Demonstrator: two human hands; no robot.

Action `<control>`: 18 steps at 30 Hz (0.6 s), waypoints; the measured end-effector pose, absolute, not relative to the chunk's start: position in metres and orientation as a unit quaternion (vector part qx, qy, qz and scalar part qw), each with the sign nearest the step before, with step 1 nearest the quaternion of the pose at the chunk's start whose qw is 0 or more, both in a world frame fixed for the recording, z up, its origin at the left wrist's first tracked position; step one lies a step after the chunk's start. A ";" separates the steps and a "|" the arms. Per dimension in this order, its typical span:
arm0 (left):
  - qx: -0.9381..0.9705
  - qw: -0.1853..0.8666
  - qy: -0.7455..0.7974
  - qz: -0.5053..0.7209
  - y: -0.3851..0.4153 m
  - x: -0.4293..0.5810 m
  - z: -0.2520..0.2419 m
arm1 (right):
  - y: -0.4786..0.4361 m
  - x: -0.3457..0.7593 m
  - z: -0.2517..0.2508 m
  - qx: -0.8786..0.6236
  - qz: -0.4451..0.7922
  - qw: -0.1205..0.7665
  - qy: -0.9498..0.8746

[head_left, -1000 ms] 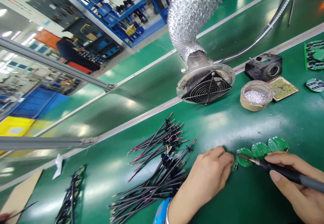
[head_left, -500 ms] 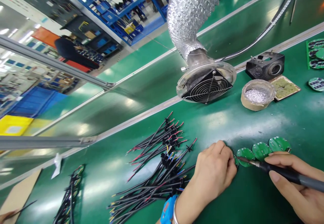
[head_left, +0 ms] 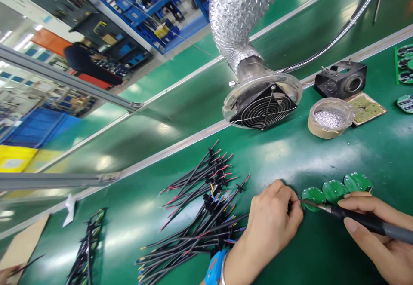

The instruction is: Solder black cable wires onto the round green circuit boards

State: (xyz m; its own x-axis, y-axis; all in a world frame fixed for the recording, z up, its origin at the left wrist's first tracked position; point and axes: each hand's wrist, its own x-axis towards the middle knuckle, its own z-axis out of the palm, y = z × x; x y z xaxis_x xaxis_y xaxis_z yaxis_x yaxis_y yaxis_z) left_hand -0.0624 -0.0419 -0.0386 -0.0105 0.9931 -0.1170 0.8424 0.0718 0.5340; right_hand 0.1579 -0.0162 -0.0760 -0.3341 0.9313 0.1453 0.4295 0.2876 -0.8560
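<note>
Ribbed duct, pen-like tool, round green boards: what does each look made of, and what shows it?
Duct: probably metal foil; crumpled, shiny silver surface.
Tool: grip perhaps rubber or plastic, dull black; shaft apparently metal, glinting.
Boards: likely coated circuit-board laminate; green, with small pale spots.

Right hand [head_left: 387,255] holds soldering iron [head_left: 358,219], tip close to left hand [head_left: 272,216] at left end of round green circuit boards [head_left: 334,190]. Left grasp partly hidden. Black cables [head_left: 211,207] lie leftward; fume-extractor hood [head_left: 263,106] beyond.
</note>
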 end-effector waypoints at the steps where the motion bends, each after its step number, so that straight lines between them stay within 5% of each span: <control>1: 0.657 0.236 0.698 0.157 -0.041 -0.062 -0.038 | -0.016 0.158 -0.076 -0.465 0.371 0.336 -0.730; 18: 0.627 0.248 0.719 0.172 -0.039 -0.058 -0.039 | -0.012 0.158 -0.077 -0.415 0.322 0.346 -0.777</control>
State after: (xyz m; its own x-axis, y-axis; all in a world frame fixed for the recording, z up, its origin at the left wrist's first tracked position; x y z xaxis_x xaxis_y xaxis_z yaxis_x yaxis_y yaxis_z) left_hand -0.0578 -0.0389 -0.0387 -0.0916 0.9858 -0.1410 0.8152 0.1556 0.5579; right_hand 0.1582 -0.0124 -0.0772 -0.4149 0.8686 0.2710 0.4230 0.4478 -0.7878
